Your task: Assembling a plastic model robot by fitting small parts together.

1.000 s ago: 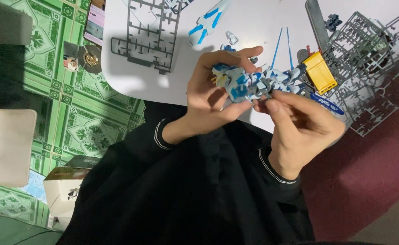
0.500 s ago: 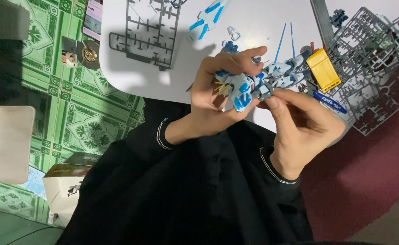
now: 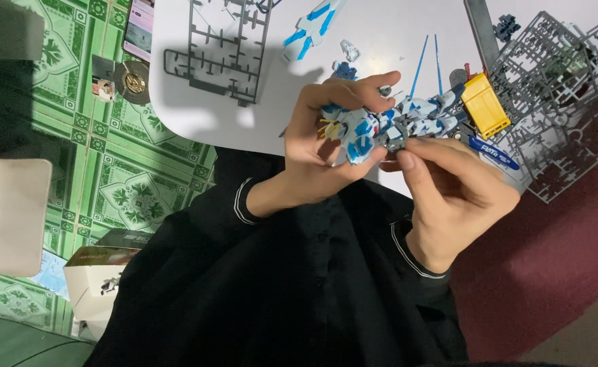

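The left hand is wrapped around the upper body of a blue and white robot model kit figure, fingers curled over the top and thumb pressing from below. The right hand pinches the figure's grey middle section between thumb and fingertips, so both hands are grasping the same model, held just above the near edge of the white table.

Just beyond the right hand lies a yellow box-shaped tool, and a blue pen rests on the table touching the right fingers' far side. Further right of that hand, grey plastic parts frames are piled, spilling over onto a dark red surface. Two thin blue rods lie beyond the model. Beyond the left hand sit a loose blue and white model limb, a small clear part, and another grey parts frame well to that hand's left.

A green patterned floor shows left of the table, with a phone at the table's edge. Black sleeves with white cuffs cover both forearms.
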